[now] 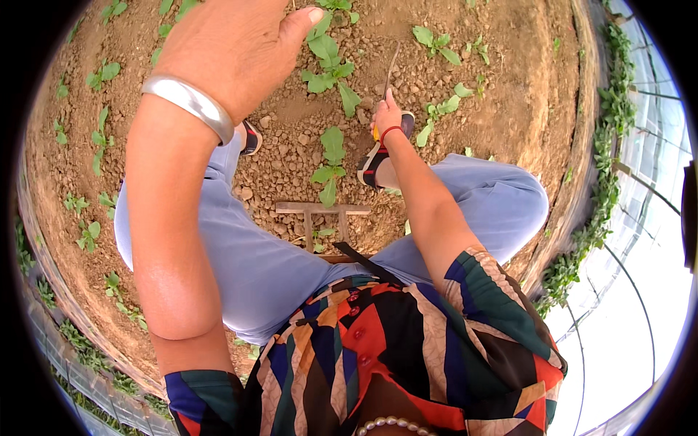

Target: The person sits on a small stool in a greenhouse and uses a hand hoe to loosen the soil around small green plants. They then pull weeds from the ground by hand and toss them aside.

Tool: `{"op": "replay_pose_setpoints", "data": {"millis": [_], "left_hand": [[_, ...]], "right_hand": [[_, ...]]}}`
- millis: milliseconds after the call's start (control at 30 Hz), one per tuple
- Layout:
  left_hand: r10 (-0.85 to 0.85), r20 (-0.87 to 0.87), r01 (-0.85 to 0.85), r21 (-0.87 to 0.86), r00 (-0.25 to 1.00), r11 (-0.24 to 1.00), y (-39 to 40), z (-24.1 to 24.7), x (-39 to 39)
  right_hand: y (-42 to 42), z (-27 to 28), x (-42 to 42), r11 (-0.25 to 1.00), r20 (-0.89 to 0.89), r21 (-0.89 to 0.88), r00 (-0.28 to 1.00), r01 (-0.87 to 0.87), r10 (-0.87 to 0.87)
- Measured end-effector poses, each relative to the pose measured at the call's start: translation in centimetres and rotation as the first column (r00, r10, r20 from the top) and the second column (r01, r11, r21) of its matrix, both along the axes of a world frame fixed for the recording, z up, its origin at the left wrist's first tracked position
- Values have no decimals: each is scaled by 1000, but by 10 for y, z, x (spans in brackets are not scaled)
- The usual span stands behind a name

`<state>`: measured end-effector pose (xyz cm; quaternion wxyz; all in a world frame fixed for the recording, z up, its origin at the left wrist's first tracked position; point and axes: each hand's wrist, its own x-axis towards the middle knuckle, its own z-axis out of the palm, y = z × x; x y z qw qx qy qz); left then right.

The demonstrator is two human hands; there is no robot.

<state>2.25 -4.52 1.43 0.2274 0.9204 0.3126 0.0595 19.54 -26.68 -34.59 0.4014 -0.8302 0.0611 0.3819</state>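
Large and near the camera, my left hand [234, 49], with a silver bangle [188, 106] on its wrist, reaches past the top edge; its thumb shows, while the other fingertips are hidden. My right hand [386, 117], with a red cord on the wrist, is closed round the yellow handle of a thin, slightly curved hand tool [391, 68]. The tool's dark narrow blade points away from me over the soil. Green leafy seedlings [327, 65] grow in a row between my hands. Nearer my body stands another seedling [331, 166].
Beneath me, a wooden frame [322, 208], perhaps a low stool, stands between my legs. My shoes [373, 163] rest on cloddy soil [283, 158]. More seedlings [99, 139] grow at left and others [436, 46] at upper right. Plastic sheeting [643, 201] with thin hoops lines the right side.
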Motion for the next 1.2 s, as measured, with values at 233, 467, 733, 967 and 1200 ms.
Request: {"op": "replay_pose_setpoints", "data": {"millis": [233, 467, 733, 967, 1200], "left_hand": [[-6, -10, 7, 72, 1000, 997, 5, 4, -8], [-41, 40, 39, 52, 998, 998, 7, -14, -4], [-133, 28, 131, 79, 991, 988, 4, -14, 3], [-135, 12, 135, 25, 991, 991, 5, -22, 11], [-98, 62, 103, -79, 993, 992, 12, -17, 0]], "right_hand": [[54, 7, 42, 994, 10, -16, 995, -104, 104], [-2, 5, -26, 997, -82, -46, 995, -69, 65], [-61, 30, -120, 1000, -210, -8, 978, -2, 0], [-80, 44, -144, 995, -242, -46, 966, 85, -93], [-43, 24, -103, 973, -137, 79, 970, 215, -203]]}}
